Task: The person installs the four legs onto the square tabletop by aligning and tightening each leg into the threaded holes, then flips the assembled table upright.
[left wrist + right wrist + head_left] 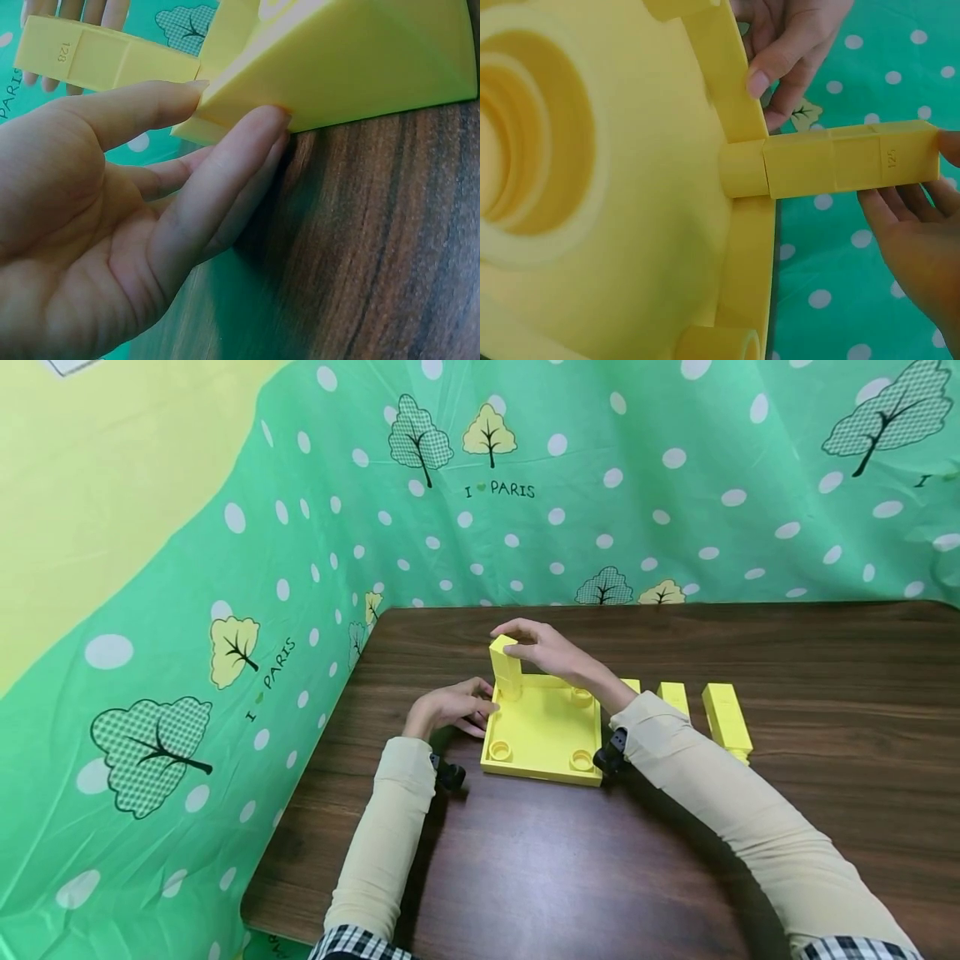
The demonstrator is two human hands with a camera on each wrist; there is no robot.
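A yellow square board [543,727] with a raised rim lies on the table, round sockets at its corners. At the far left corner a yellow square post [507,667] stands upright on its socket; the right wrist view shows the number 125 on the post [855,159]. My right hand [555,656] holds the post's top end between thumb and fingers. My left hand [453,703] grips the board's left edge near that corner. In the left wrist view, fingertips of the left hand [142,195] press against the rim and outer side.
Right of the board lie more yellow posts: one [726,714] farthest right, another [673,695] beside it, and one [632,685] partly hidden by my right arm. The dark wooden table [510,868] meets a green dotted curtain [480,552] at the back and left.
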